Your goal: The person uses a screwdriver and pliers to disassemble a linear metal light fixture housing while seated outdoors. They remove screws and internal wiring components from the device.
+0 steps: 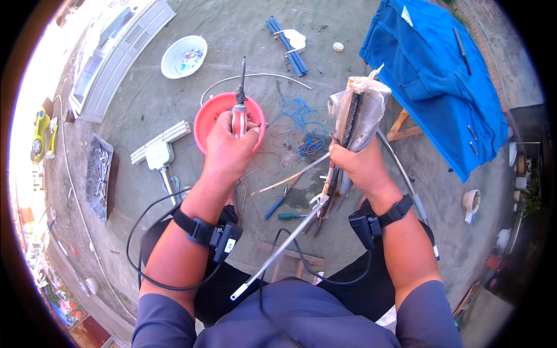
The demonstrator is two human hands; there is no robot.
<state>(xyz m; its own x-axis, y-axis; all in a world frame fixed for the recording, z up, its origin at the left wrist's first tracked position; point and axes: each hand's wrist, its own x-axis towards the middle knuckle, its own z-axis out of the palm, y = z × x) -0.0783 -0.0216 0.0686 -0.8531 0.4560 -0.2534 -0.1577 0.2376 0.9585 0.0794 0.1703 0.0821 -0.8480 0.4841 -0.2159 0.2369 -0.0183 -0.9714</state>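
My left hand [227,148] is closed around the handle of a tool, red and whitish with a dark narrow shaft [241,84] pointing away from me. It is held over a red plastic bowl [203,129]. My right hand [364,165] grips a long bundle of rods [351,110] partly wrapped in clear plastic, with a frayed pale top. A silvery metal rod [278,253] slants from the bundle's lower end toward my lap. On the ground between my arms lie a blue-handled tool [274,207] and a green-handled screwdriver [290,216].
Tangled blue wire [301,124] lies beyond my hands. Farther off are a white basin [184,57], blue tubes [288,47] and a white appliance casing [119,55]. A blue cloth [435,75] covers something at right. A metal tray [103,174] stands at left.
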